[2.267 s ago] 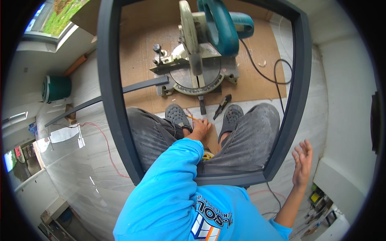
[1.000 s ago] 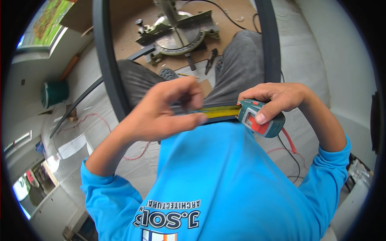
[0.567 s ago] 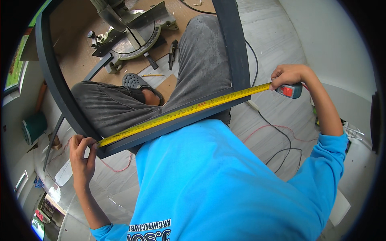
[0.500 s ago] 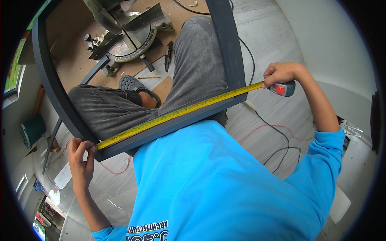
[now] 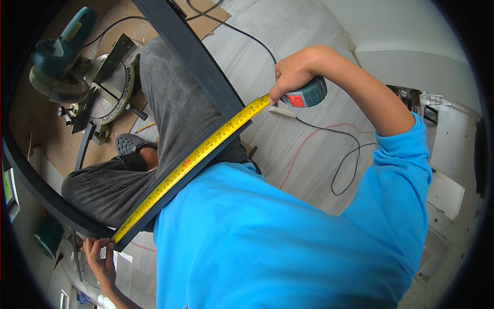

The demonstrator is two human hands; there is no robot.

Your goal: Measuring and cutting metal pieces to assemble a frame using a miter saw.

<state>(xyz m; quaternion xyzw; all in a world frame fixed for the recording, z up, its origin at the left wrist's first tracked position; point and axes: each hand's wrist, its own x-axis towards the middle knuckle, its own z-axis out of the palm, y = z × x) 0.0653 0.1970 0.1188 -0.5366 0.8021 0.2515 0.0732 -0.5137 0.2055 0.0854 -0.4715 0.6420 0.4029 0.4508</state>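
A dark grey rectangular frame [image 5: 198, 62] lies across my lap, its near bar against my blue shirt. The yellow blade [image 5: 193, 162] of a tape measure is stretched along that near bar, from corner to corner and a little past the right one. At the lower-left corner my left hand [image 5: 103, 263] pinches the blade's end between thumb and fingers. Beyond the right corner my right hand [image 5: 301, 72] is closed on the green-and-grey tape measure [image 5: 311, 93], which has a red button. Its thumb is at the mouth where the blade comes out.
A mitre saw [image 5: 105, 87] stands on brown board at the upper left. Near my clog [image 5: 127, 144] lies a pencil [image 5: 146, 127]. Black and red cables [image 5: 337, 129] and a white power strip [image 5: 283, 112] lie on the floor at right. A green bucket [image 5: 50, 238] is at far left.
The view has turned, so the frame and blade slant more steeply. Both hands keep their hold, with the blade still stretched along the near bar.
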